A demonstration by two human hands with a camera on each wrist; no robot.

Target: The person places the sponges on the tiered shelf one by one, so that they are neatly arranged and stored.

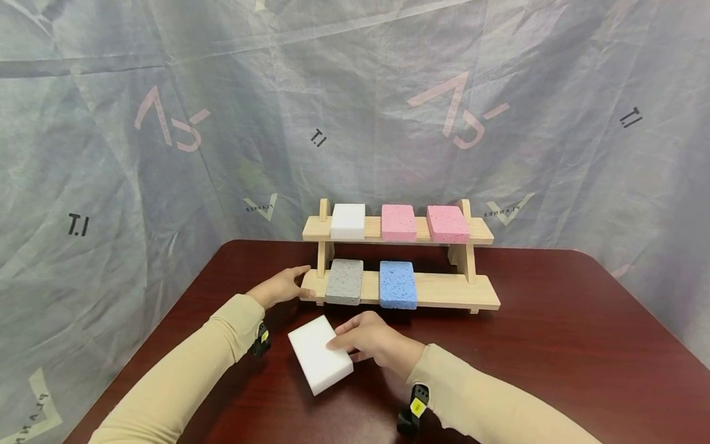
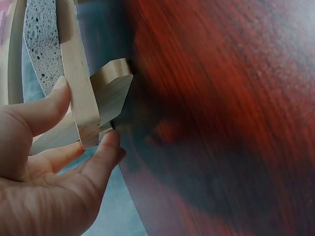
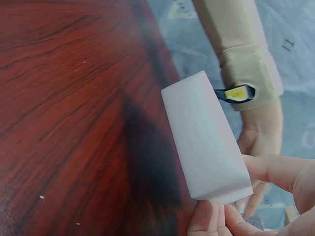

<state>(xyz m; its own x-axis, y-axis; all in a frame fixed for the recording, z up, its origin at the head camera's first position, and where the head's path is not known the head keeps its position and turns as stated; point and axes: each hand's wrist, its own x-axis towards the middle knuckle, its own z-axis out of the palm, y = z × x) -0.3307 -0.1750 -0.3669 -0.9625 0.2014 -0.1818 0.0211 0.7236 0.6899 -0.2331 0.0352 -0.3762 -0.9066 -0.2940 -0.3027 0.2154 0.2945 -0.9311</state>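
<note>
My right hand pinches a white sponge block by its right side, holding it tilted above the table in front of the rack. In the right wrist view, the thumb and fingers are on either side of the sponge's near end. At the lower left corner of a two-tier wooden rack, my left hand grips the end of the lower board. The left wrist view shows the thumb on the board's upper side by a grey sponge, with fingers at its end and underside. A blue sponge lies right of the grey one.
On the upper tier lie another white block and two pink sponges, one in the middle and one at the right. The dark red table has a grey printed curtain behind it.
</note>
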